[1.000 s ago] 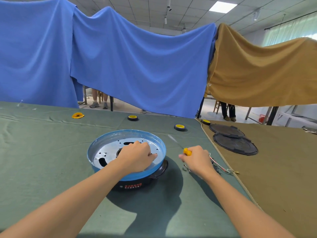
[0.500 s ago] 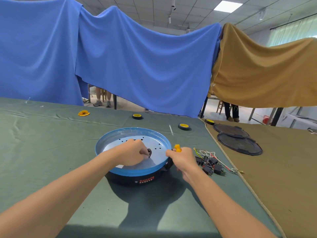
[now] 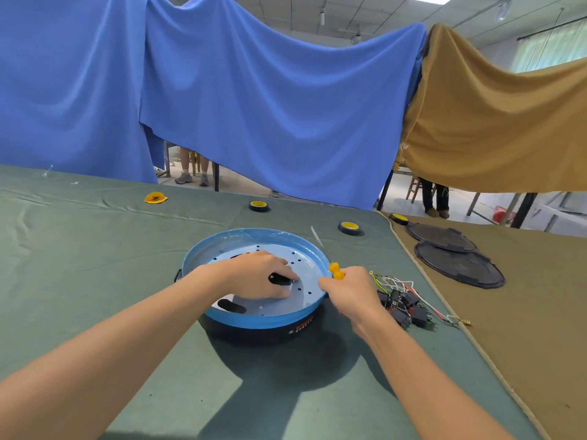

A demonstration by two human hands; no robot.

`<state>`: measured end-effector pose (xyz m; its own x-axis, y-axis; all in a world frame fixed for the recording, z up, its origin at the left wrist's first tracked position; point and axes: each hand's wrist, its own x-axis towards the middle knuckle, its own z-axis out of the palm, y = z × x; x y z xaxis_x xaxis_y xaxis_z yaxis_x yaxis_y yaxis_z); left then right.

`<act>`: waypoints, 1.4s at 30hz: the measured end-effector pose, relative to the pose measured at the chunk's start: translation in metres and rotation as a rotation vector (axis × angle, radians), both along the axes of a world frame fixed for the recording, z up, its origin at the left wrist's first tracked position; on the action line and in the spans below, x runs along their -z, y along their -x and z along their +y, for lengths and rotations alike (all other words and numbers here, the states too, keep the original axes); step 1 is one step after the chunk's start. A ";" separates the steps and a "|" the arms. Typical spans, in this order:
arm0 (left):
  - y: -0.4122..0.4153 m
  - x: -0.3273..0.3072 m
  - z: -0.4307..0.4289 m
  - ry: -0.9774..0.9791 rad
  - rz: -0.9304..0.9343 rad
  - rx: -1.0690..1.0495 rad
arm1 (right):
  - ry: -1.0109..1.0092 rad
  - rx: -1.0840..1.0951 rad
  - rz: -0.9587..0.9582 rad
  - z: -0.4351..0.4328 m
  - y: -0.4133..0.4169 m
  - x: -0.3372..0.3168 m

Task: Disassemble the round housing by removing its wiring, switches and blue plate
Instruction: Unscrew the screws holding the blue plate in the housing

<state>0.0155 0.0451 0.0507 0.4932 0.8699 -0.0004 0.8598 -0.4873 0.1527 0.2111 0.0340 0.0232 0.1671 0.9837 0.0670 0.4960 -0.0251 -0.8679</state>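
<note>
**Plate steadied, tool set at the rim**

The left hand (image 3: 257,274) is rested on the blue plate (image 3: 254,239), fingers loosely bent, apparently to steady it in the round housing (image 3: 270,331) on the tabletop (image 3: 95,249). A screwdriver (image 3: 336,271) is gripped by the right hand (image 3: 349,290) at the rim, probably for prying. Just beside, the wiring and switches (image 3: 403,303) are laid out, already removed.

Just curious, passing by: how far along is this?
Done: coloured wires and black switches lie on the green cloth. In hand: left hand touches the round blue metal plate; right hand grips a yellow-handled screwdriver. Left: plate still sits in the black round housing.
</note>
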 end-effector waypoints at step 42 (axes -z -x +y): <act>-0.013 0.009 0.012 0.042 0.020 -0.101 | -0.116 -0.432 -0.602 0.030 -0.028 -0.114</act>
<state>0.0284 0.0572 0.0417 0.4021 0.9144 -0.0473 0.9075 -0.3912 0.1532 0.2387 0.0635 0.1373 -0.3305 0.9345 0.1324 0.8309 0.3546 -0.4289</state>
